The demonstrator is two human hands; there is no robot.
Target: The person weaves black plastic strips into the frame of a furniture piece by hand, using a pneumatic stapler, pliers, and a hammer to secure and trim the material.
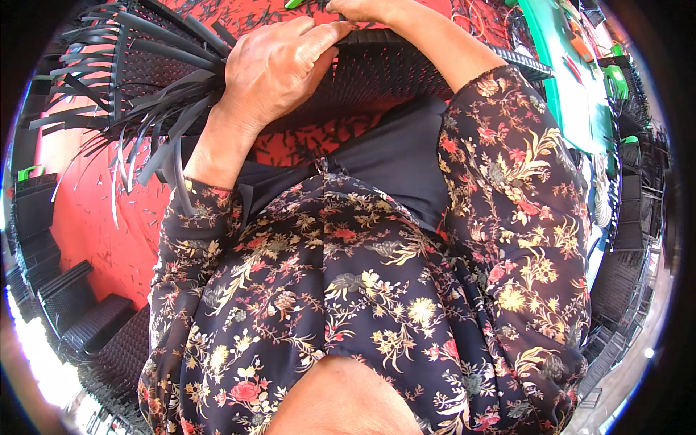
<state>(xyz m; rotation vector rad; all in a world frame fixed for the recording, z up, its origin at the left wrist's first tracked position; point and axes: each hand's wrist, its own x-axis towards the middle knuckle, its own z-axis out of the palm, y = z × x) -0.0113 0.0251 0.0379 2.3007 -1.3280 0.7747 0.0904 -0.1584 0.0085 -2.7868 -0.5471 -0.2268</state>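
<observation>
A black woven piece of flat plastic strips [391, 76], perhaps a basket, lies across my lap. Long loose strip ends [170, 109] fan out from its left side. My left hand [279, 69] is closed over its upper edge, thumb and fingers pressed together there. Just beyond that edge, my right hand [360, 9] is cut off by the top of the picture. Its visible fingers are bent and drawn together; what they hold, if anything, is hidden. To the left of those fingertips shows a bit of a bright green object [292, 3], its kind unclear.
Black strip scraps litter the red floor covering [109, 217]. At the right stands a green-edged pale surface [573, 87] bearing an orange item [582, 48] and a red-handled tool [572, 67]. Black woven pieces [101, 322] stand at the lower left, with more along the right.
</observation>
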